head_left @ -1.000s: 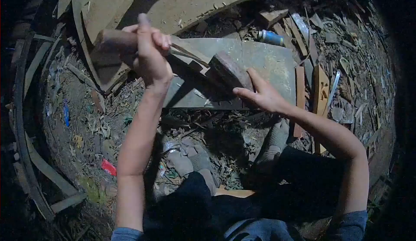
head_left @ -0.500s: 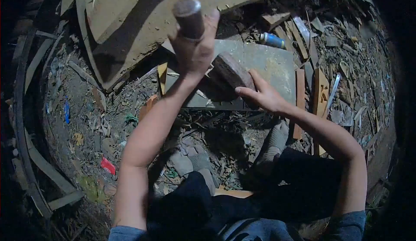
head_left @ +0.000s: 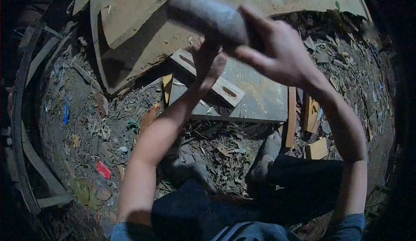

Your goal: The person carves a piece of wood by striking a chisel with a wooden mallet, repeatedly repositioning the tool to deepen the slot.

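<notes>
My right hand (head_left: 284,52) grips a thick wooden block (head_left: 208,17), raised and blurred by motion above my left hand (head_left: 210,65). The left fingers are closed around the dark round handle of a chisel, mostly hidden under the block; its blade cannot be seen. Below the left hand a pale piece of wood (head_left: 222,88) with long slots cut through it lies slantwise. It rests on a grey board (head_left: 262,109) between the feet, with small shavings on it.
Large tan wooden sheets (head_left: 143,54) lie beyond the board. Reddish wood strips (head_left: 291,124) and a yellowish offcut (head_left: 317,149) are on the right. The ground is littered with chips, a red scrap (head_left: 103,170) and a blue scrap (head_left: 66,113). A curved strip (head_left: 19,124) runs along the left.
My right hand has lifted the wooden block from low over the board to above my left hand. My left hand has come down slightly, and the slotted wood now shows more.
</notes>
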Available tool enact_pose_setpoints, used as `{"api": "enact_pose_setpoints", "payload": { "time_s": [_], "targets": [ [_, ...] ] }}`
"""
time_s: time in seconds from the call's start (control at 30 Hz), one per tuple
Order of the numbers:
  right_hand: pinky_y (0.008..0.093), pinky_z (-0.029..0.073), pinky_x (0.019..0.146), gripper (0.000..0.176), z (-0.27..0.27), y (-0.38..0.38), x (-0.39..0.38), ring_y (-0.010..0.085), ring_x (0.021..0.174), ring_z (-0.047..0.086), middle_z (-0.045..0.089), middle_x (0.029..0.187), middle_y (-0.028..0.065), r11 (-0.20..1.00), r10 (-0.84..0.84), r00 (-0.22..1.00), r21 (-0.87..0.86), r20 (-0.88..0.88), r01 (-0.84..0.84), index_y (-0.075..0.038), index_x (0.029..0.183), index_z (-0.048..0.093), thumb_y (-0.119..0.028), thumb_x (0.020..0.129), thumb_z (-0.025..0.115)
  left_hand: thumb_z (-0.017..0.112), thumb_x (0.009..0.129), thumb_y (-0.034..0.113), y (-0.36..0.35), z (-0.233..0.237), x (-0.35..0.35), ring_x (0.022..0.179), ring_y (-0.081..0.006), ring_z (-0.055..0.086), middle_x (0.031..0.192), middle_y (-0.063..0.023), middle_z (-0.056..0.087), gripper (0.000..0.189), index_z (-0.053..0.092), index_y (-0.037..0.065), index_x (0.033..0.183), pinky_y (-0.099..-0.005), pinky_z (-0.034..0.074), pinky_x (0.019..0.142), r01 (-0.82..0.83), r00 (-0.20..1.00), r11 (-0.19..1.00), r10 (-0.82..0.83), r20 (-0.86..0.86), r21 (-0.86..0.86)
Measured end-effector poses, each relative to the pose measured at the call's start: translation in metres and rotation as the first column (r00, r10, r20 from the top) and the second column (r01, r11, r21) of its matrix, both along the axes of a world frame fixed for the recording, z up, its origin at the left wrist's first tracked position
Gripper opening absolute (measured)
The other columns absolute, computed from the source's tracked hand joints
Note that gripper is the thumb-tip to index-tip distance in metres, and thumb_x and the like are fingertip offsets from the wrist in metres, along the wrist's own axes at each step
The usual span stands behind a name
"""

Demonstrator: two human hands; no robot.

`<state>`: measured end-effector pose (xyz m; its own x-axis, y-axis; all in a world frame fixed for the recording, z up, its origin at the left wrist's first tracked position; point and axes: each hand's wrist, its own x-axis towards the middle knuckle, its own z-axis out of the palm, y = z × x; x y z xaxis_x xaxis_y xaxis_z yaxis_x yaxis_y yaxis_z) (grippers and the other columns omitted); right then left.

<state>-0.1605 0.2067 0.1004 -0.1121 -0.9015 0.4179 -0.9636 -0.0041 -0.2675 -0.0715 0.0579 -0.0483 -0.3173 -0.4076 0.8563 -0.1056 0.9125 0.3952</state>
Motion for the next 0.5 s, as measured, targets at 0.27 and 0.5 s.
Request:
{"api": "enact_pose_setpoints", "payload": {
  "time_s": [0.27, 0.5],
  "targets": [
    [0.0422, 0.051, 0.072, 0.058, -0.021, 0.001, 0.002, 0.0358, 0.079, 0.067, 0.066, 0.083, 0.0213, 0.997, 0.030, 0.969, -0.082, 0.246, -0.010, -0.002, 0.122, 0.048, -0.041, 0.082, 0.064, 0.068, 0.081, 0.014, 0.002, 0.009, 0.015, 0.061, -0.0262, 0.061, 0.066, -0.0131, 0.060, 0.015, 0.058, 0.003, 0.078, -0.0383, 0.046, 0.057, 0.099, 0.993, 0.947, -0.076, -0.086, 0.306],
    [0.0401, 0.050, 0.080, 0.070, -0.097, 0.015, 0.001, 0.0284, 0.091, 0.064, 0.063, 0.105, 0.0198, 0.936, -0.306, 0.647, 0.346, 0.699, 0.069, 0.002, 0.119, 0.049, -0.055, 0.082, 0.064, 0.065, 0.090, 0.019, 0.014, -0.001, 0.055, 0.058, -0.0108, 0.050, 0.067, 0.0002, 0.054, 0.021, 0.053, 0.008, 0.076, -0.0270, 0.042, 0.058, 0.246, 0.961, 0.773, -0.114, -0.254, 0.585]
  ]
}}
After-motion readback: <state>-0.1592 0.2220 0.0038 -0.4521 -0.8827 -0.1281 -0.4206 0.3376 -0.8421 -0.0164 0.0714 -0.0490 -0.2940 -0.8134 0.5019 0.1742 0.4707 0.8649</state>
